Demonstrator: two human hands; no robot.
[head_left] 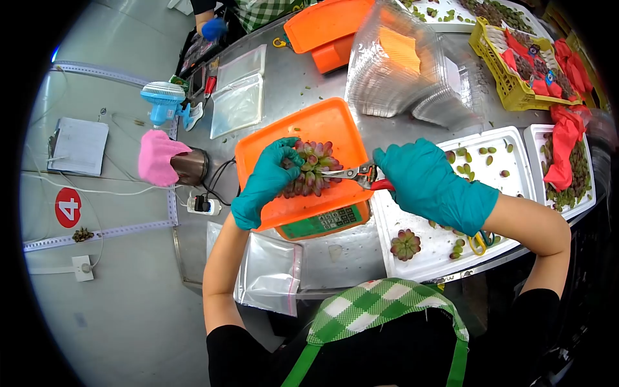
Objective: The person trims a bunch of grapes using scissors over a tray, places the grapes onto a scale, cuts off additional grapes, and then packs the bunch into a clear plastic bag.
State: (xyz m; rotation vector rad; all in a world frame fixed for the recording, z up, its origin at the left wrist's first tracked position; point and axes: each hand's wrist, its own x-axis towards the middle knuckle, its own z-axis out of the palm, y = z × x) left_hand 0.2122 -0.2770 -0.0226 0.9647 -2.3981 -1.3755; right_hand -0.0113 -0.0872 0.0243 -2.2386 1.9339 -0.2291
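Observation:
My left hand (274, 169), in a teal glove, grips a cluster of reddish-green succulent rosettes (316, 155) by its left side. The cluster is over the orange tray (342, 119) of a scale (325, 222). In my right hand (425, 180), also gloved, are red-handled pruning shears (361, 175). Their blades point left and reach into the rosettes; whether they touch a stem is hidden. Below my right hand, a single rosette (405, 245) lies in a white foam tray (412, 267) among loose leaves. Yellow-handled scissors (477, 243) rest there too.
Stacked clear plastic trays (387, 77) stand behind the scale, near an orange container (332, 29). A yellow crate (516, 97) sits at back right. Plastic bags (267, 271) hang over the front edge. A small blue fan (164, 103) is at left. Another person's blue-gloved hand (214, 29) shows at the top.

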